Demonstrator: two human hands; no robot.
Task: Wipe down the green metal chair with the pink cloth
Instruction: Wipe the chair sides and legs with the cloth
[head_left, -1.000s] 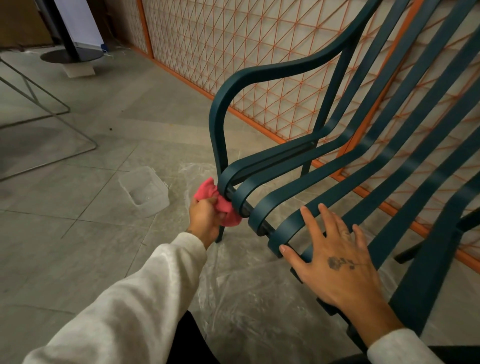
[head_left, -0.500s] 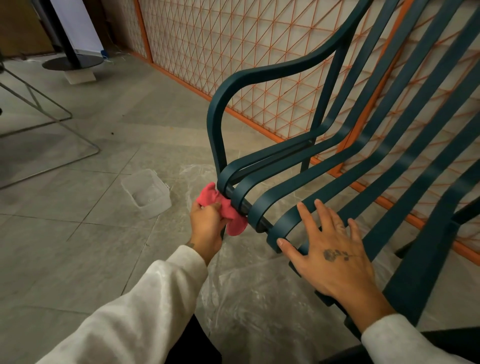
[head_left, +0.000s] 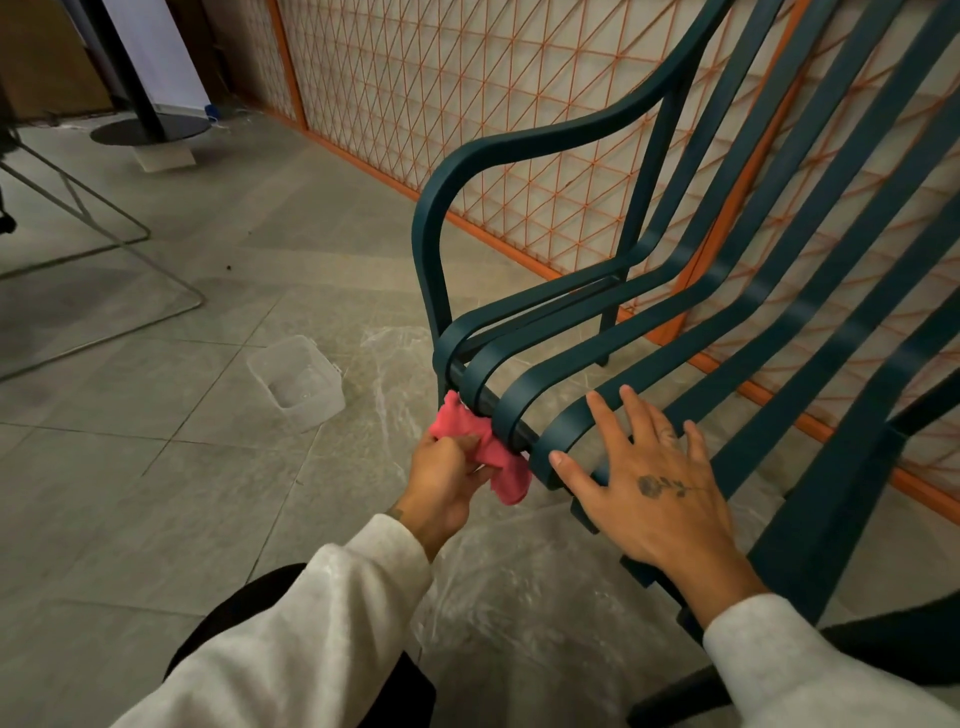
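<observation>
left hand (head_left: 441, 483) grips cloth (head_left: 488, 452) at chair (head_left: 430, 249) front edge | right hand (head_left: 649, 493) flat, fingers spread on slats (head_left: 831, 493) | progress: seems partial, much frame likely left

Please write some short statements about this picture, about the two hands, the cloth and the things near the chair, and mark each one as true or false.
1. The left hand grips the pink cloth at the front edge of the green metal chair. True.
2. The right hand holds a second cloth. False: it rests flat on the chair seat with straight fingers and holds nothing.
3. The clear plastic container stands on the chair seat. False: it stands on the tiled floor, to the left of the chair.
4. A clear plastic sheet lies on the floor under the chair. True.
</observation>
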